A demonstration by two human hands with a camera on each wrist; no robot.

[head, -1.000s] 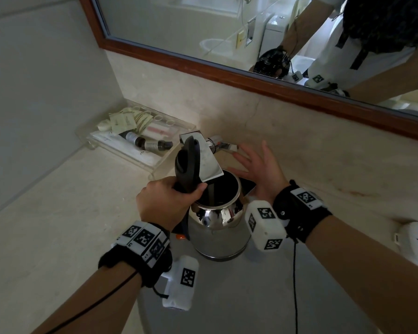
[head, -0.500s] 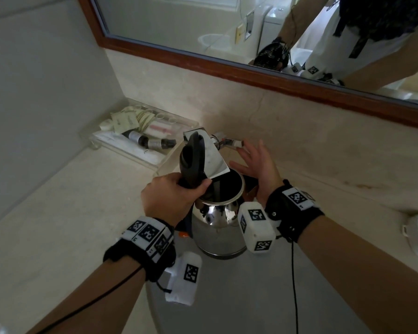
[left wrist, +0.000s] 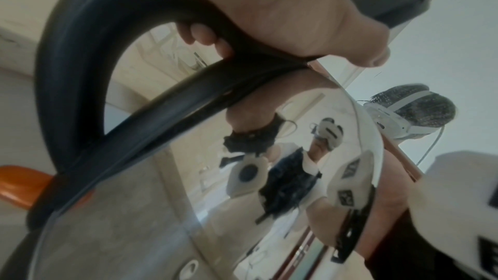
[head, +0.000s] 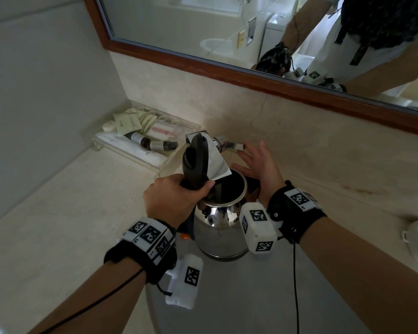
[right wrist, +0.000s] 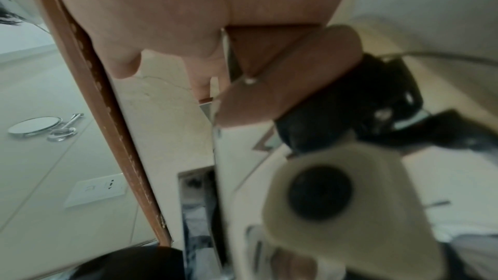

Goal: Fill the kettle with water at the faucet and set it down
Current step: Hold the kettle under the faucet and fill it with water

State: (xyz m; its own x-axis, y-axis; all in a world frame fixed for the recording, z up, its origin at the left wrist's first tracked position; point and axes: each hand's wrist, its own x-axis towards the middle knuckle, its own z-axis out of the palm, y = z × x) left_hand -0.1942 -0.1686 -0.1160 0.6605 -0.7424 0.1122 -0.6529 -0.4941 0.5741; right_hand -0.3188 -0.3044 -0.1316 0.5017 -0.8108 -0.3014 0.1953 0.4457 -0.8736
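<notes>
Counter [head: 46,237] under kettle. Kettle [head: 219,227] upright w/ lid [head: 212,160] flipped up. L hand [head: 171,201] wraps handle [head: 196,162], fingers curled tight. R hand [head: 261,167] just beyond spout side, fingers straight, holding nothing. Tray [head: 135,145] far left of grip.

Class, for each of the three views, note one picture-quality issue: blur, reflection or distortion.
Head view: wide-angle bending curves the mirror frame; corners darken. Left wrist view: the kettle body mirrors the room, warped, and the left hand is soft. Right wrist view: heavily blurred; the right hand is out of focus.
</notes>
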